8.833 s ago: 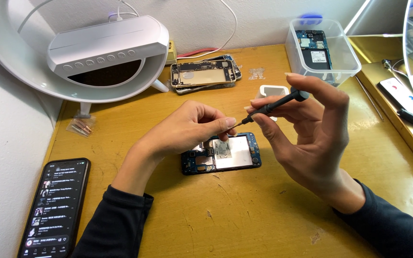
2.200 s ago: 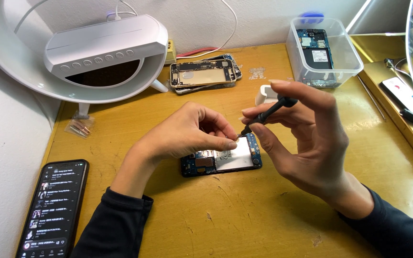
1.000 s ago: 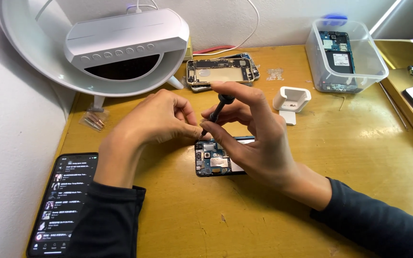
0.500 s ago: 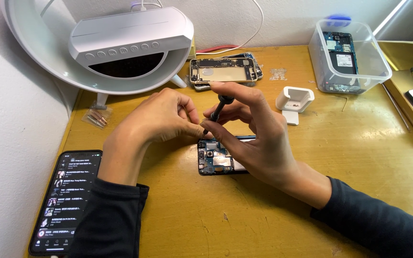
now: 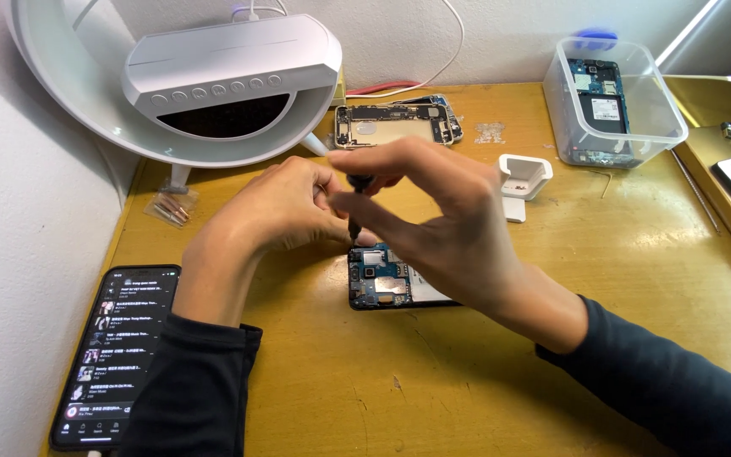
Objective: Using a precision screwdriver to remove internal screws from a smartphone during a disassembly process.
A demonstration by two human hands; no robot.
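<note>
An opened black phone (image 5: 387, 283) with its circuit board exposed lies on the wooden table (image 5: 467, 381) in front of me. My right hand (image 5: 433, 224) grips a small black screwdriver (image 5: 355, 203) held almost upright, tip down at the phone's top left corner. My left hand (image 5: 285, 207) is curled beside it, fingertips pinched at the screwdriver's shaft near the phone's upper edge. Much of the phone's right half is hidden under my right hand.
A lit phone (image 5: 116, 351) lies at the left front edge. A white ring lamp with a speaker-like body (image 5: 230, 72) stands at the back left. Behind are another dismantled phone (image 5: 391, 127), a small white holder (image 5: 522, 178) and a clear box of phone parts (image 5: 611, 101).
Both hands shifted left with the view. The screwdriver swung from a slant to nearly upright and came down to the phone's top left corner; my left fingers closed in around its shaft.
</note>
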